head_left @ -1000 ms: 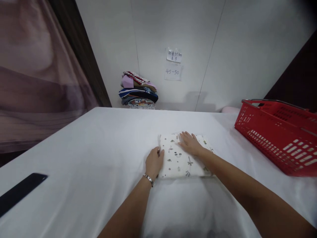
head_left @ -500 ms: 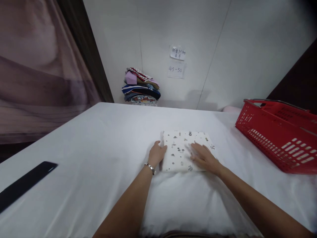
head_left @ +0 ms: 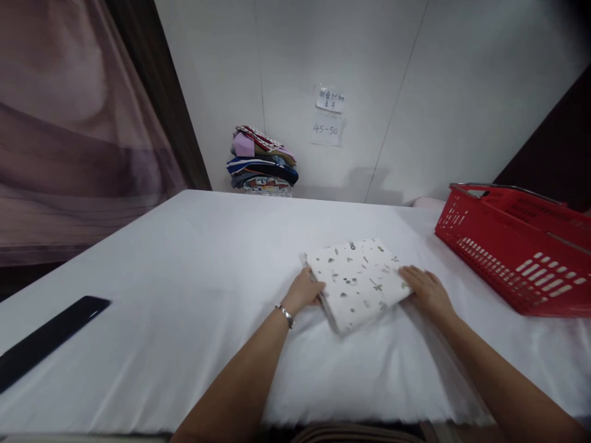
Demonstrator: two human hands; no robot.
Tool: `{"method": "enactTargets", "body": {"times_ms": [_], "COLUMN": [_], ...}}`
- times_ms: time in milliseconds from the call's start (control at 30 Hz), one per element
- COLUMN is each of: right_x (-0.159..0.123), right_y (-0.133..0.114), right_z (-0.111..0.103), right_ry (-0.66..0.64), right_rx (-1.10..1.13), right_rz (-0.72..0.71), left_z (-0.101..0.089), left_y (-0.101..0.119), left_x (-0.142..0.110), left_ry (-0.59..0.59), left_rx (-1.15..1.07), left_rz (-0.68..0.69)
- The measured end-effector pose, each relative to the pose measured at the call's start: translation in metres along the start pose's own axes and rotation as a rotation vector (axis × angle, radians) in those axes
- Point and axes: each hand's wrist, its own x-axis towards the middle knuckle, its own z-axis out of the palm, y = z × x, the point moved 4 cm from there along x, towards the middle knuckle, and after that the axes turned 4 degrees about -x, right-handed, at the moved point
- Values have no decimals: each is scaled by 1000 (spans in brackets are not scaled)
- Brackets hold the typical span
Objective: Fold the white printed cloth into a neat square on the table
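Observation:
A folded white cloth (head_left: 357, 280) with small printed motifs lies turned at an angle over the white-covered table, its near left corner pointing toward me. My left hand (head_left: 302, 292), with a silver bracelet at the wrist, grips the cloth's left edge, thumb on top and fingers tucked under. At the opposite edge, my right hand (head_left: 427, 292) pinches the right corner, its fingertips partly hidden beneath the fabric. The near edge looks slightly raised from the table.
A red plastic basket (head_left: 517, 246) stands at the right. On the left lies a flat black object (head_left: 50, 335). Behind the table's far edge rises a stack of folded fabrics (head_left: 263, 163), below paper notes (head_left: 327, 117) on the wall. A pinkish curtain (head_left: 69, 135) hangs at far left.
My right hand has slid from the cloth's top to its right edge and taken hold. My left hand now grips the left edge. The cloth has rotated, its right side swinging away.

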Motion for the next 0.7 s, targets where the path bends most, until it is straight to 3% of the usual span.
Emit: {"method": "enactTargets", "body": {"times_ms": [67,133,267,333,400,500,600,700], "right_x": [2,2,4,8,11,13,8,2], "right_y": [21,32,26,8,-23,-80,-134,-161], "right_z": [6,12,11,1,-13,-31,-32,-22], "right_ry": [-23,-53,-26,39,114,110,-59,-151], "right_rx": [-12,9,74,165,310,434,409,339], "right_rz": [27,10,59,76,9,-124,-321,-433], "left_z": [7,1,-32,-42,-41,-29,-20,-19], "left_y": [1,0,-4,-4,-4,-2,-2,-1], "left_x": [-6,-6,10,16,21,24,24,23], "left_ry": [-150,-160,177,340,411,388,334,312], "left_rx": [-12,-19,18,50,76,161,286,395], "left_rz": [-12,-18,60,168,288,425,492,521]}}
